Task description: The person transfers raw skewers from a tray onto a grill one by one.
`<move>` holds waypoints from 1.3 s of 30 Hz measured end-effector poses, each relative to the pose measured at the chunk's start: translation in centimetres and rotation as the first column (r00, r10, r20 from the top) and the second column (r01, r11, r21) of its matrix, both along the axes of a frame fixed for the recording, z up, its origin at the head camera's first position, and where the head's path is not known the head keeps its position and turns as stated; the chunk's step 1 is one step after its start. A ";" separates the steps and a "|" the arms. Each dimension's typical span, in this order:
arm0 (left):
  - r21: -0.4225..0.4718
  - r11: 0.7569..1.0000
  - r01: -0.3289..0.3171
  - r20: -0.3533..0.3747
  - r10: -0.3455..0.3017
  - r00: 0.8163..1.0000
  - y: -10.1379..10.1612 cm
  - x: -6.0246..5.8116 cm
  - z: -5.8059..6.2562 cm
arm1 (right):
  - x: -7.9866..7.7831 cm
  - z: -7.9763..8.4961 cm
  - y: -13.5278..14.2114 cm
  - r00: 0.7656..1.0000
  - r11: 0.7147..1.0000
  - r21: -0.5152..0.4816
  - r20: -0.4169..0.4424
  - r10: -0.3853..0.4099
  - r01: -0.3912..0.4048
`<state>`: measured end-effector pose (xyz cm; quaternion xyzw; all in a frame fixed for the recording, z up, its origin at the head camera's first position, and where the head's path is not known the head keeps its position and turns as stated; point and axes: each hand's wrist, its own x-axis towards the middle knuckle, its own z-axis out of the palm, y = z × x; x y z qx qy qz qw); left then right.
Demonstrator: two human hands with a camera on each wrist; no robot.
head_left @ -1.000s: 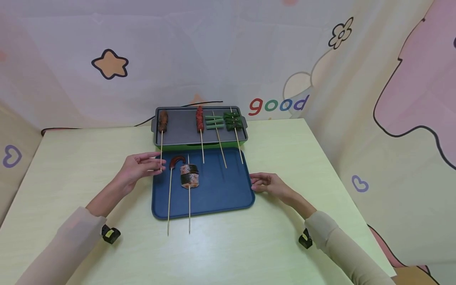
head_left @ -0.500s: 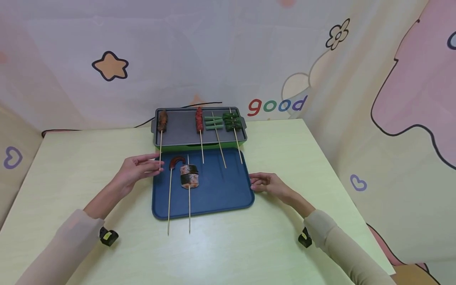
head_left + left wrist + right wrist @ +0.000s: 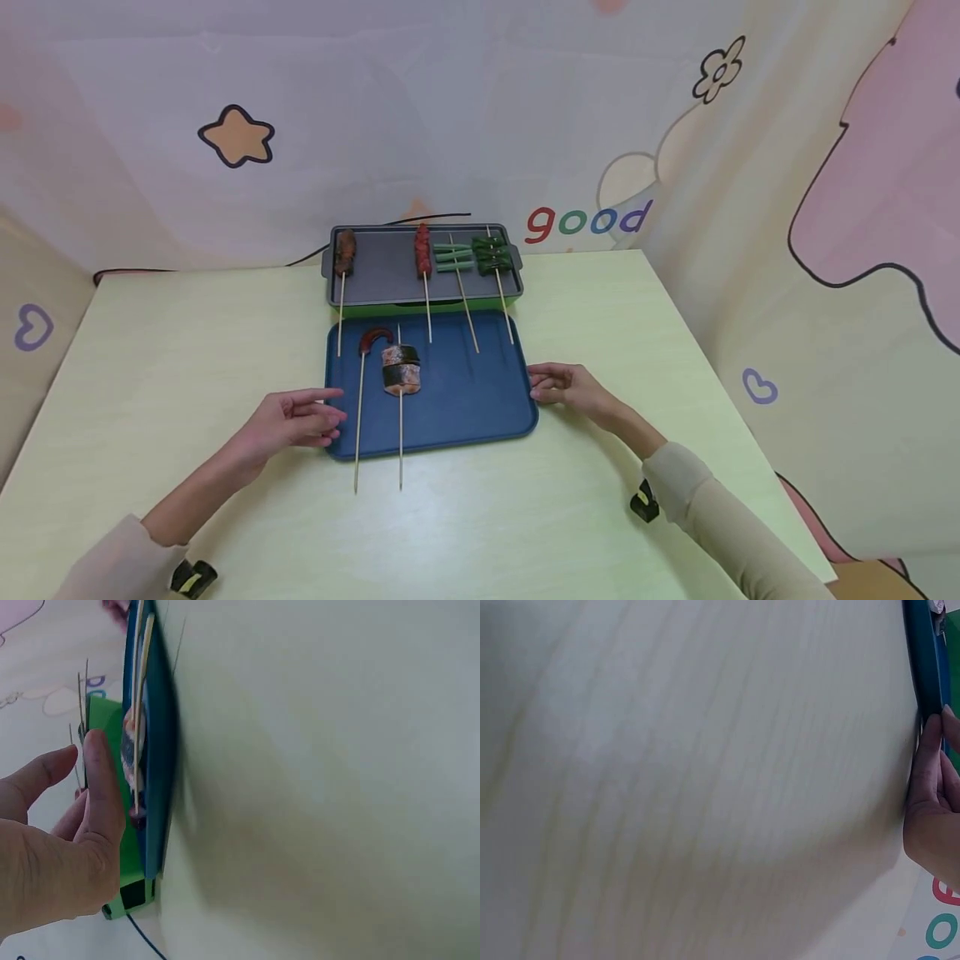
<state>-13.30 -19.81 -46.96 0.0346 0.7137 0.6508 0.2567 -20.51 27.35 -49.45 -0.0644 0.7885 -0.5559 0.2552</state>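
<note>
My left hand (image 3: 296,421) hovers over the left side of the blue tray (image 3: 472,408), its fingers loosely extended and nothing between them. Just right of its fingertips lies a skewer with a curved brown sausage (image 3: 372,337). Beside that is a skewer of pinkish, dark-banded chunks (image 3: 402,379). My right hand (image 3: 573,392) holds the tray's right edge between thumb and fingers; the right wrist view shows the fingertips (image 3: 932,724) at the rim. Behind the tray, a brown meat skewer (image 3: 345,252) lies at the left end of the grill (image 3: 382,279), its stick pointing toward me.
The grill also bears a red skewer (image 3: 423,252), a green-stalk skewer (image 3: 453,257) and a leafy green skewer (image 3: 491,255). Their sticks overhang the tray. A black cord (image 3: 307,255) runs behind the grill, along the patterned curtain (image 3: 360,108). All stands on a pale table (image 3: 600,317).
My left hand has let go of the brown meat skewer's stick and moved back toward me. The skewer stays on the grill. My right hand has stayed at the tray's edge.
</note>
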 end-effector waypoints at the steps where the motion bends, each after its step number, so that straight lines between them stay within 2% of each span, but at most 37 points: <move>1: 0.008 1.000 0.007 0.016 -0.008 1.000 0.1 0.6 -0.2 | 0.0 0.0 0.0 1.000 1.000 0.001 0.001 -0.001 0.001; 7: 0.020 0.998 0.051 0.073 -0.053 0.996 0.6 3.1 -1.3 | 0.0 0.1 -0.1 1.000 1.000 -0.010 0.011 -0.008 0.008; 15: 0.036 0.998 0.059 0.104 -0.063 0.993 1.7 4.7 -2.4 | 0.0 0.1 0.0 1.000 1.000 -0.029 0.002 -0.005 0.005; 22: 0.129 0.991 0.041 0.158 -0.062 0.985 2.2 4.8 -2.5 | 0.0 0.0 0.1 1.000 1.000 -0.029 0.010 -0.011 0.012; 27: 0.149 0.988 0.031 0.190 -0.060 0.980 2.4 4.5 -2.6 | 0.0 -0.1 0.1 1.000 1.000 -0.020 0.006 -0.015 0.016; 39: 0.127 0.992 0.005 0.147 -0.024 0.989 2.7 4.6 -2.1 | 0.0 -0.3 0.1 1.000 0.999 -0.044 0.010 -0.018 0.018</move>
